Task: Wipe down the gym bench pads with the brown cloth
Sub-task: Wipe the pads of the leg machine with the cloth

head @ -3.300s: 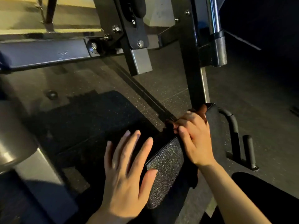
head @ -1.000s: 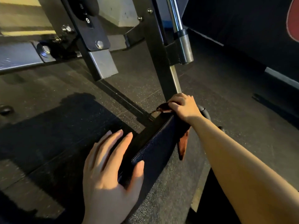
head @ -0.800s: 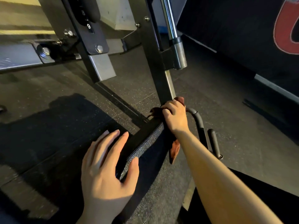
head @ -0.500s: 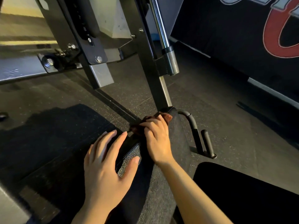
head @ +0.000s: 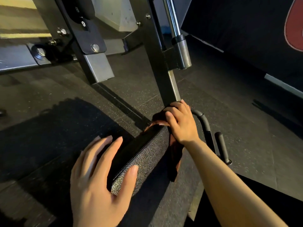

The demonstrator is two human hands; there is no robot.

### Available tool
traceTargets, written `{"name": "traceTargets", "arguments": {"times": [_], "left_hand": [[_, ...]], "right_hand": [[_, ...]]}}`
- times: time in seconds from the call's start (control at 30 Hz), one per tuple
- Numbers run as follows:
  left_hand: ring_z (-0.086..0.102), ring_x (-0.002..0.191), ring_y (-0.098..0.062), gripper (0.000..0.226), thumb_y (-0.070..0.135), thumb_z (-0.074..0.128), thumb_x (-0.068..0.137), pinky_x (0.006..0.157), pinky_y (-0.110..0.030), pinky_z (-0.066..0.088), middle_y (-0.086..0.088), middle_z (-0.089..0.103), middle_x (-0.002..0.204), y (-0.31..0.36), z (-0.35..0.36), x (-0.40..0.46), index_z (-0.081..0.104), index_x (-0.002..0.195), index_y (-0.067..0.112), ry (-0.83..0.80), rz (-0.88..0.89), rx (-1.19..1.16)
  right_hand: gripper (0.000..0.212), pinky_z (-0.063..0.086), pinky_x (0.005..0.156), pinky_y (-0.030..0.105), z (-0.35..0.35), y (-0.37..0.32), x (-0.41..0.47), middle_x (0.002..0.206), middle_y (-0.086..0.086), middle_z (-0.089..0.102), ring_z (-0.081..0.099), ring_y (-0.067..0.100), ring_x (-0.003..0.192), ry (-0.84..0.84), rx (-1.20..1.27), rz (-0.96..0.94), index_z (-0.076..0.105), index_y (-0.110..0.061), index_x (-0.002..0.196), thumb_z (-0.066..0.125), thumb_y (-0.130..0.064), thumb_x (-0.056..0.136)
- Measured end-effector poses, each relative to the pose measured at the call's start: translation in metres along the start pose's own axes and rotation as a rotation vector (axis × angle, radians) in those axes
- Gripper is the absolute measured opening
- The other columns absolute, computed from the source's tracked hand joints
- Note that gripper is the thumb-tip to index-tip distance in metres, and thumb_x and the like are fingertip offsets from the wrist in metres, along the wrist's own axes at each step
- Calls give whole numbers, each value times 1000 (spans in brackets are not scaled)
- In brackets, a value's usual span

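Two hands on the bench pad (head: 147, 154): my right hand (head: 179, 122) grips the brown cloth (head: 175, 153) bunched at the pad's far end, cloth hanging down its right side. My left hand (head: 98, 181) rests spread, thumb on the pad's near corner. Speckled rubber floor (head: 229, 115) beneath. Black steel frame (head: 154, 51) beyond; numerals "8" and "9" legible on the adjustment plate (head: 85, 25).

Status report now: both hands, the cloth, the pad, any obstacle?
Left hand steadies pad edge. Right hand grips brown cloth at pad's far end. Frame post directly beyond right hand.
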State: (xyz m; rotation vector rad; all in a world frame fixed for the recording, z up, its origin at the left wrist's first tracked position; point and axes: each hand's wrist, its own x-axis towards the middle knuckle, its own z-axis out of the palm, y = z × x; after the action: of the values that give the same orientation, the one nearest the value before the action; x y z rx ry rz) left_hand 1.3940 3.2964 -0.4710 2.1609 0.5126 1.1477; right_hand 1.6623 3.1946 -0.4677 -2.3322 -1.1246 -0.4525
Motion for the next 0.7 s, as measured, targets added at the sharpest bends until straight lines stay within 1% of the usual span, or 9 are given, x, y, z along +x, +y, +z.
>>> {"name": "traceTargets", "arguments": {"times": [0.03, 0.1, 0.17, 0.27, 0.33, 0.43, 0.57, 0.63, 0.7], "left_hand": [[49, 132, -28, 48, 46, 51, 89, 102, -53, 43, -9, 59, 133, -1, 1, 0, 56, 130, 22, 7, 7, 6], [52, 129, -31, 48, 45, 51, 90, 101, -55, 45, -11, 61, 130, -2, 3, -1, 57, 130, 18, 17, 14, 17], [55, 125, -34, 49, 44, 50, 92, 97, -58, 46, -13, 62, 128, -2, 3, -3, 60, 129, 13, 27, 21, 23], [58, 121, -33, 53, 48, 46, 96, 93, -57, 48, -12, 63, 126, -2, 1, -2, 65, 127, 9, 9, 13, 39], [56, 123, -29, 57, 54, 40, 99, 94, -58, 47, -8, 61, 128, -2, -3, -2, 63, 129, 12, -42, -7, 39], [50, 130, -24, 56, 58, 35, 100, 99, -62, 43, -2, 56, 134, -3, -15, -6, 57, 134, 19, -96, -32, -21], [43, 127, -8, 48, 49, 40, 99, 104, -52, 39, 4, 54, 132, -4, -51, -7, 60, 131, 20, -53, -40, -36], [47, 125, -11, 46, 45, 39, 99, 103, -54, 41, 0, 57, 131, -6, -69, -3, 60, 131, 18, -44, -34, 10], [54, 122, -24, 48, 47, 37, 100, 98, -62, 44, -5, 60, 129, -12, -81, -2, 60, 130, 17, -55, -37, 67]], "right_hand": [[48, 19, 118, 33, 1, 1, 2, 116, 6, 62, 50, 29, 122, 13, 6, 17, 73, -14, 103, 35, -42, 100], [46, 21, 120, 41, 4, -6, -2, 119, 5, 62, 50, 27, 125, 33, 19, 71, 73, -15, 102, 34, -40, 99], [47, 15, 122, 44, 6, -21, -11, 120, 2, 63, 49, 19, 127, 23, 31, 97, 73, -18, 102, 32, -39, 99], [48, 11, 121, 49, 2, -45, -26, 119, -6, 63, 47, 13, 128, -25, 59, 107, 72, -25, 103, 28, -45, 99], [47, 12, 119, 54, 1, -61, -36, 121, -10, 62, 44, 18, 132, -69, 74, 138, 69, -31, 104, 26, -49, 99], [48, 12, 117, 59, 2, -88, -55, 125, -13, 59, 34, 30, 141, -125, 112, 179, 66, -37, 107, 23, -56, 97], [48, 8, 117, 62, -4, -130, -79, 125, -12, 60, 29, 37, 144, -101, 172, 163, 69, -33, 111, 28, -53, 97], [41, 12, 115, 63, -6, -152, -95, 122, -12, 62, 35, 38, 140, -70, 174, 72, 70, -32, 111, 34, -48, 99], [35, 13, 116, 64, -5, -170, -112, 122, -12, 62, 35, 39, 140, -42, 176, -24, 70, -30, 112, 39, -43, 100]]}}
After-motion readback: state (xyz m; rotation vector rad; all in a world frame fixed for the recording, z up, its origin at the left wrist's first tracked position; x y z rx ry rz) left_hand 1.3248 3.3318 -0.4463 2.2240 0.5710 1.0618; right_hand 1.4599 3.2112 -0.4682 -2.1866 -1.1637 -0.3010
